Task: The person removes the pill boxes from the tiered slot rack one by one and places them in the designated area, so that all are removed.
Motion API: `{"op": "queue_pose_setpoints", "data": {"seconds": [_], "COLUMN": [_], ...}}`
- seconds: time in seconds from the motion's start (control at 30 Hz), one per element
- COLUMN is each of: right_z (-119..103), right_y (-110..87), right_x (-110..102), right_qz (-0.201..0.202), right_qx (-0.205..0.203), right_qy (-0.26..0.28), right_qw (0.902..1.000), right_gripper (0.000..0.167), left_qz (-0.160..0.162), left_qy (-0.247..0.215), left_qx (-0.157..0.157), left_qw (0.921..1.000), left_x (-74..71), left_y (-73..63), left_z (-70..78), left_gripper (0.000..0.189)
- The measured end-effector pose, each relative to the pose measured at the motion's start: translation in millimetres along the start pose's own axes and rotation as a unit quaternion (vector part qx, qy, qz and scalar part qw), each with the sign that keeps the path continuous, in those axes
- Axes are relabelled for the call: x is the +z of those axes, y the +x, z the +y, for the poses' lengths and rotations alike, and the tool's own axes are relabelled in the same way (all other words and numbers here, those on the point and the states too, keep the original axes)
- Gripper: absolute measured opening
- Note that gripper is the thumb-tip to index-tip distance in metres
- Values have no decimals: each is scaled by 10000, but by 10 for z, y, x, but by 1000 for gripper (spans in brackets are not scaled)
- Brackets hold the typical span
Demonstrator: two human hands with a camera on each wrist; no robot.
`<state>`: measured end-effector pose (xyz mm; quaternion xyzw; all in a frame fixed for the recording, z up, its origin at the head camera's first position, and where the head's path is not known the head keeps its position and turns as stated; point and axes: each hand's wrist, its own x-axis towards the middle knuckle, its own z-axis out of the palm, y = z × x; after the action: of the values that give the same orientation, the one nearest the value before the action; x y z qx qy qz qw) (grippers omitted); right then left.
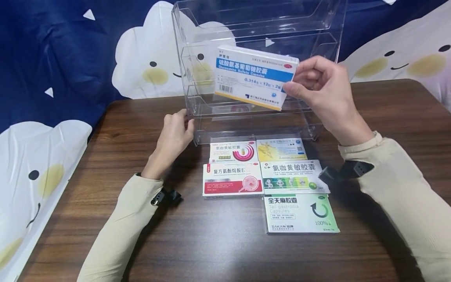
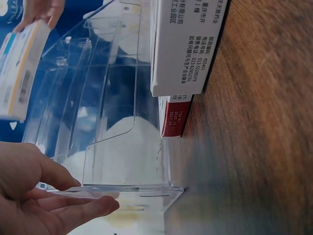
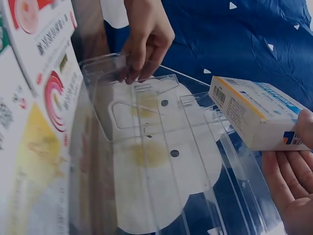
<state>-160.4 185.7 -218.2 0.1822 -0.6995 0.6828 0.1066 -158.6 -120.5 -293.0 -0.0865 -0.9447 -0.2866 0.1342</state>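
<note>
A white and blue medicine box with an orange stripe is pinched at its right end by my right hand. It hangs slightly tilted in front of a clear acrylic tiered rack. In the right wrist view the thumb lies on one side of the box and the fingers on the other. My left hand holds the rack's left side near its lower front. In the left wrist view the thumb and fingers of that hand lie on either side of the clear side panel.
Several medicine boxes lie on the wooden table before the rack: a pink-ringed box, a yellow box, a red box, a green-banded box and a green box. Behind hangs a blue cloth with clouds.
</note>
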Motion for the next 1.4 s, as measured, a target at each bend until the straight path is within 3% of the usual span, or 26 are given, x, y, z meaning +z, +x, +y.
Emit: {"op": "queue_pose_setpoints", "data": {"seconds": [0.33, 0.73, 0.8, 1.07, 1.27, 1.4], "right_z": [136, 300, 304, 249, 236, 217], "right_y": [-345, -591, -632, -799, -936, -1003], "right_x": [-129, -186, -183, -145, -90, -53], "right_qz": [-278, -573, -617, -1087, -1355, -1550], "right_qx": [623, 1469, 1592, 2084, 2566, 2605], "right_qy": [44, 96, -139, -1055, -1098, -986], "right_qw": [9977, 9874, 9852, 9663, 9506, 9478], "right_gripper": [20, 18, 18, 23, 34, 36], "left_qz": [-31, -15, 12, 101, 123, 108], "left_qy": [29, -17, -40, -12, 11, 16], "left_qx": [16, 40, 73, 150, 184, 209], "left_qw": [10000, 10000, 10000, 9998, 9998, 9997], "left_x": [-14, -1, 0, -2, 1, 8], "left_y": [-10, -7, -7, -5, 3, 6], "left_z": [19, 12, 9, -5, -9, -14], "left_gripper": [22, 22, 22, 20, 19, 18]}}
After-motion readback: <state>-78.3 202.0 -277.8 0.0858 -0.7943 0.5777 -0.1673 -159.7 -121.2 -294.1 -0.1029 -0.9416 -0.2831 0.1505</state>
